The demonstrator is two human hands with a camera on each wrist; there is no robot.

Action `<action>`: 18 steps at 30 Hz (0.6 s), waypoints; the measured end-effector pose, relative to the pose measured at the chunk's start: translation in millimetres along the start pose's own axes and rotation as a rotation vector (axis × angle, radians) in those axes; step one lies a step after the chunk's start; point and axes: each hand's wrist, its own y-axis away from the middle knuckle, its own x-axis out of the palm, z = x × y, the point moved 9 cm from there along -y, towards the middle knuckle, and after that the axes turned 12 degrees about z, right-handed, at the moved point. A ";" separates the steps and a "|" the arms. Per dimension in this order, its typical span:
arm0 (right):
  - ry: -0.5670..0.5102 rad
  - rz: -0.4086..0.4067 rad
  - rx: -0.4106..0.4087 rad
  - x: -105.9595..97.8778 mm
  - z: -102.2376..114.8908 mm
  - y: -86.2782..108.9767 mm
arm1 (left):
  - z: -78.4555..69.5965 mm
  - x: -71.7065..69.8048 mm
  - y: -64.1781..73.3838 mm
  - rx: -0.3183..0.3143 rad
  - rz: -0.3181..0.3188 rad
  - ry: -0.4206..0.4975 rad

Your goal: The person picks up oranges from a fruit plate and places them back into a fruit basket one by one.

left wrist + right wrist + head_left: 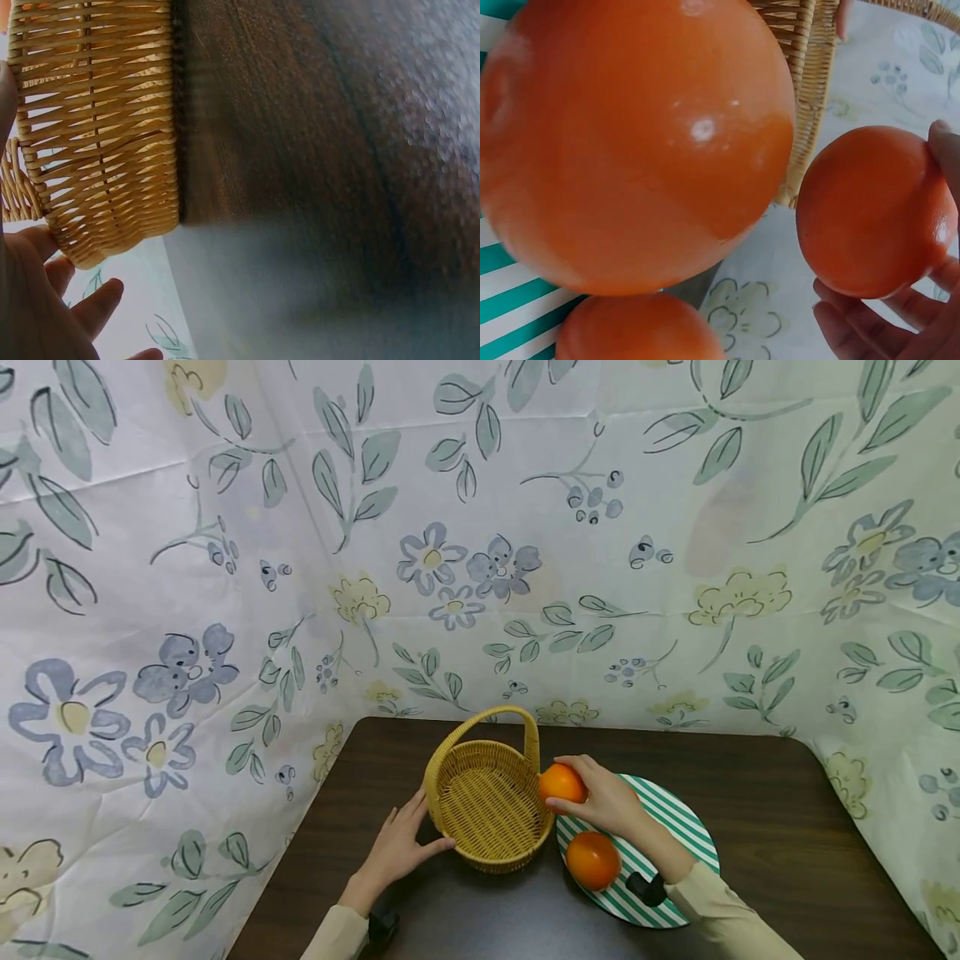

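Note:
A round yellow wicker basket with a tall arched handle stands on the dark table, its woven side filling the upper left of the left wrist view. My left hand rests against the basket's left side, thumb at the front and fingers spread along the wall. An orange is gripped between the thumb and fingers of my right hand, beside the basket's right rim and above the plate. Another orange lies on the green-and-white striped plate. A further orange shows low in the right wrist view, mostly hidden behind my hand in the head view.
Dark brown wood makes up the table, whose rounded back corners meet a hanging floral cloth. That cloth also runs along the left and right sides. The plate sits close against the basket's right side.

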 end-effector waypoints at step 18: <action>0.009 0.045 -0.022 13.1 14.0 -24.4 | -0.3 1.2 -2.1 -0.010 0.006 0.015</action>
